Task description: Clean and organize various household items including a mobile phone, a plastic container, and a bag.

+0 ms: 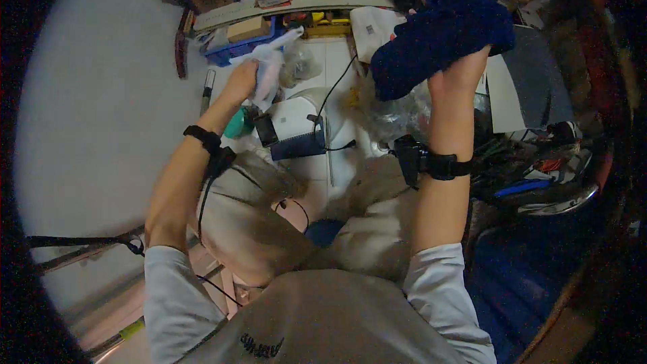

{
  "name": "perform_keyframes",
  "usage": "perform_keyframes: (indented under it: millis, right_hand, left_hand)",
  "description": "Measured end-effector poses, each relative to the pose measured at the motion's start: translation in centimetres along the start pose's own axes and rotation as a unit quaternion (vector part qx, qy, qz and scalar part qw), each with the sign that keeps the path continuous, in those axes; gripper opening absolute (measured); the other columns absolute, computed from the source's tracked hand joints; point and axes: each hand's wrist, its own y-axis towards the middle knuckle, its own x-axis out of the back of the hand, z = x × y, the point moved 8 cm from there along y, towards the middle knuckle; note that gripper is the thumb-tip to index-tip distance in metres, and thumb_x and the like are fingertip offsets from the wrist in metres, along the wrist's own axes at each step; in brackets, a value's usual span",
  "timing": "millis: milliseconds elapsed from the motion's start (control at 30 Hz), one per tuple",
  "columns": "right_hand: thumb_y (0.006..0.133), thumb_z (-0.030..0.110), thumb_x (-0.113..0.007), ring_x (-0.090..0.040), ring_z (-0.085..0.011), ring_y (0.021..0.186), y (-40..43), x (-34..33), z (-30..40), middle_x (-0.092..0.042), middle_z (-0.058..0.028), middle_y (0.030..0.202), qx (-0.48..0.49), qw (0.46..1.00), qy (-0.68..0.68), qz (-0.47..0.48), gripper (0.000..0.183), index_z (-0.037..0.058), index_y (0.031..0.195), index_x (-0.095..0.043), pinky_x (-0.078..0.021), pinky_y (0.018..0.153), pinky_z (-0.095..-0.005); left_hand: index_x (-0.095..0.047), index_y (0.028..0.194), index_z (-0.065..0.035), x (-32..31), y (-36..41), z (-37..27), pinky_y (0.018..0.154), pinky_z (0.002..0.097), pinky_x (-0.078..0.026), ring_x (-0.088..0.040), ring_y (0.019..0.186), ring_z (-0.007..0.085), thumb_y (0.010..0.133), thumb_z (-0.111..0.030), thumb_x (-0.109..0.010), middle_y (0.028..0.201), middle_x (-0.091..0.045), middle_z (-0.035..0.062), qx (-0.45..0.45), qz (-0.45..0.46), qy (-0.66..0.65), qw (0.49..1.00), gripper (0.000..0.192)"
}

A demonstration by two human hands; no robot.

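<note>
My left hand (244, 79) grips a thin whitish plastic bag (269, 72), bunched and hanging beside a clear bag. A dark blue cloth (445, 35) is in my right hand (461, 68), raised at the upper right; it covers most of the fingers. Between my forearms, on the white tiled surface, lie a white paper or box (295, 115), a dark blue spiral notebook (298, 146) and a small black object (266, 130). A black cable (328, 92) runs across them. Below my left hand is a green object (237, 122).
Shelves (323, 0) with yellow boxes stand at the back. Near them is a blue tray (242, 46) holding a tan box. Clear plastic wrapping (399, 119) lies under the cloth. At the right are a grey panel (536, 81) and tangled cables. A pale wall (101, 111) bounds the left.
</note>
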Motion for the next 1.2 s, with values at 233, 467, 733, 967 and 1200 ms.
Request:
perform_keyframes:
  millis: [233,467,733,967,1200]
  right_hand:
    - [0.097,0.045,-0.041,-0.063,-0.0323,0.103,0.6,0.1,0.5,-0.064,-0.013,0.115,-0.025,0.999,0.042,0.022,0.048,0.0051,0.119,-0.058,-0.051,0.088,-0.051]
    - [0.096,0.043,-0.04,-0.066,-0.0274,0.083,0.1,2.5,1.0,-0.068,-0.0105,0.104,-0.005,0.994,0.041,-0.104,0.044,0.009,0.113,-0.062,-0.0552,0.074,-0.0464]
    - [0.094,0.04,-0.043,-0.066,-0.0304,0.087,0.1,1.6,4.8,-0.067,-0.0135,0.104,0.023,0.999,0.035,-0.024,0.04,0.008,0.109,-0.061,-0.0559,0.074,-0.0502]
    - [0.093,0.037,-0.043,-0.062,-0.0358,0.102,0.3,4.3,9.2,-0.064,-0.0175,0.114,0.08,0.989,0.121,0.01,0.046,0.0013,0.116,-0.06,-0.0508,0.091,-0.052]
    - [0.092,0.034,-0.046,-0.062,-0.0312,0.096,-1.7,8.5,14.9,-0.065,-0.014,0.11,0.234,0.966,0.019,-0.108,0.041,0.002,0.111,-0.062,-0.0525,0.085,-0.0465]
  left_hand:
    - [-0.057,0.104,0.0055,-5.8,1.7,-2.9,0.086,0.0493,-0.045,-0.059,0.093,0.0461,0.096,-0.034,-0.037,0.101,-0.061,0.0314,-0.015,0.116,0.014,0.993,0.045]
    - [-0.056,0.11,0.0042,-11.1,4.4,-1.6,0.085,0.0504,-0.047,-0.059,0.1,0.0462,0.094,-0.028,-0.042,0.102,-0.062,0.0308,-0.023,0.197,0.159,0.967,0.039]
    - [-0.057,0.112,-0.0036,-8.6,5.2,-4.2,0.086,0.0495,-0.049,-0.058,0.106,0.0404,0.084,-0.016,-0.056,0.114,-0.058,0.0259,-0.118,-0.035,0.168,0.978,0.03]
    - [-0.059,0.115,-0.0025,-13.5,6.8,-1.3,0.093,0.0468,-0.047,-0.054,0.111,0.0417,0.077,-0.021,-0.064,0.117,-0.055,0.0257,-0.115,0.095,0.206,0.967,0.043]
    - [-0.06,0.112,0.0016,-17.1,9.8,-8.9,0.098,0.0438,-0.044,-0.052,0.115,0.0406,0.079,-0.023,-0.062,0.121,-0.053,0.0277,-0.162,0.172,0.144,0.961,0.042]
